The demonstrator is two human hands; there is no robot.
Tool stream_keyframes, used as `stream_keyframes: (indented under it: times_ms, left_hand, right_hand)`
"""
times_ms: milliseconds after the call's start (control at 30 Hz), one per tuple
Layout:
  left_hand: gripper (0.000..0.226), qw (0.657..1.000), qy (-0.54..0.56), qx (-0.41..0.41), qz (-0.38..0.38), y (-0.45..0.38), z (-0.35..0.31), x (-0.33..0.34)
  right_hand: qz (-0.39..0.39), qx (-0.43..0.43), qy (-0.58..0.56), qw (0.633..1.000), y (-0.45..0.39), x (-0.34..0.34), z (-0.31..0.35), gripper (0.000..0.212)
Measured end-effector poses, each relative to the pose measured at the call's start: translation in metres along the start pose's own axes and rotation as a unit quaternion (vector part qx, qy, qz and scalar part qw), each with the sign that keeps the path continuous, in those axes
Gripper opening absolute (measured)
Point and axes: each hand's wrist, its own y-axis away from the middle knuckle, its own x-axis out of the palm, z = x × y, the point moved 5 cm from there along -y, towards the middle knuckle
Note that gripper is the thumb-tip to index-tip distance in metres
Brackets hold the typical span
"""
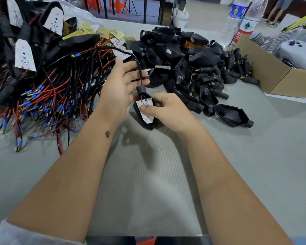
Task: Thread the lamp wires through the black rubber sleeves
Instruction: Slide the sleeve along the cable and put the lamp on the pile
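My right hand (pixel 168 110) grips a black rubber sleeve (pixel 147 124) with a white LED board (pixel 145 110) seated in its open face, thumb pressing on the board. A black-sheathed lamp wire (pixel 139 66) rises from the sleeve's neck (pixel 141 89) and arcs up to the left. Red and black leads show just above the neck. My left hand (pixel 120 85) is beside the wire with fingers spread, and the wire runs across its fingertips. A heap of black rubber sleeves (pixel 189 68) lies behind my hands.
A tangle of red and black wires with blue terminals (pixel 42 101) covers the table's left. Finished lamps with white boards (pixel 25 55) pile at the far left. A cardboard box (pixel 281 80) stands at right, with two water bottles (pixel 242 20) behind it.
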Motion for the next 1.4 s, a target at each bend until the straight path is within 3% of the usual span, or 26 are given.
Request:
stream_keyframes:
  times_ms: [100,233,533,733,800,933,1067,1267,1400]
  left_hand:
    - [0.031,0.994,0.083,0.034,0.056,0.001,-0.007,0.001]
    - [0.028,0.994,0.045,0.072,0.067,0.001,-0.009,-0.001]
    - [0.028,0.993,-0.103,-0.044,-0.022,-0.005,0.017,-0.010]
    - [0.025,0.990,-0.094,-0.054,-0.088,-0.005,0.016,-0.013]
    - [0.026,0.988,-0.119,-0.050,-0.084,-0.005,0.016,-0.012]
    - [0.026,0.987,-0.139,-0.051,-0.058,-0.003,0.016,-0.009]
    - [0.025,0.989,-0.106,-0.101,0.002,0.000,0.021,0.005]
    - [0.027,0.960,-0.164,-0.171,0.151,0.013,0.031,0.032]
    - [0.023,0.946,-0.192,-0.179,0.189,0.018,0.030,0.036]
  right_hand:
    - [0.017,-0.004,0.013,1.000,0.001,0.002,0.000,0.013]
    - [0.054,-0.001,0.023,0.998,0.001,0.007,0.000,0.016]
    - [0.121,-0.016,0.011,0.992,0.001,0.019,-0.003,0.038]
    - [0.095,-0.039,0.087,0.991,0.002,0.017,0.001,0.023]
    - [0.079,-0.021,0.062,0.995,0.002,0.016,0.001,0.019]
    - [-0.036,-0.005,0.029,0.999,-0.003,0.009,0.000,0.037]
    - [-0.140,0.003,-0.032,0.990,-0.005,-0.002,-0.002,0.024]
    - [-0.217,0.018,-0.118,0.969,-0.006,-0.018,-0.004,0.028]
    - [-0.226,-0.014,-0.131,0.965,-0.005,-0.020,-0.003,0.025]
